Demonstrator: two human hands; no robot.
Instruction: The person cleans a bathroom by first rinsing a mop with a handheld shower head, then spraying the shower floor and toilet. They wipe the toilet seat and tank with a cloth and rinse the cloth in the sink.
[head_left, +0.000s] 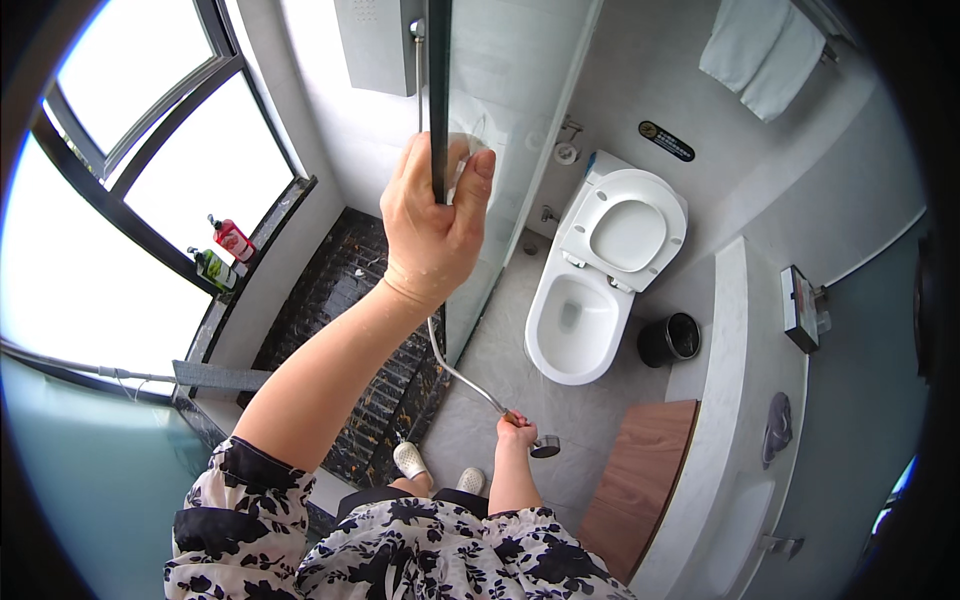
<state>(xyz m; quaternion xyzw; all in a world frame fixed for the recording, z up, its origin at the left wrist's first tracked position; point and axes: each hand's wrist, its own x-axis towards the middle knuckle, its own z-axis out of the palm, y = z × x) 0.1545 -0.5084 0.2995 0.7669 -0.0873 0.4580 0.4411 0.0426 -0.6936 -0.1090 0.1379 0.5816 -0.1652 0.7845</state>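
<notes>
My left hand (435, 217) is raised at the dark-framed edge of a glass shower screen (487, 247), its thumb on one side and its fingers on the other. Something pale shows blurred through the glass by the fingers. Drops of water dot the wrist. Lower down, my right hand (517, 429) is closed around the handle of a hand shower, whose round head (545, 447) sticks out to the right. The metal shower hose (465, 381) runs from that hand up to the left and behind my left forearm.
A toilet (577, 322) with raised lid and seat stands right of the screen, beside a black waste bin (669, 340). Two pump bottles (225, 255) stand on the window ledge. A ridged dark stone shower floor (382, 390) lies left, a wood-look board (637, 480) lower right, a washbasin (742, 525) beyond.
</notes>
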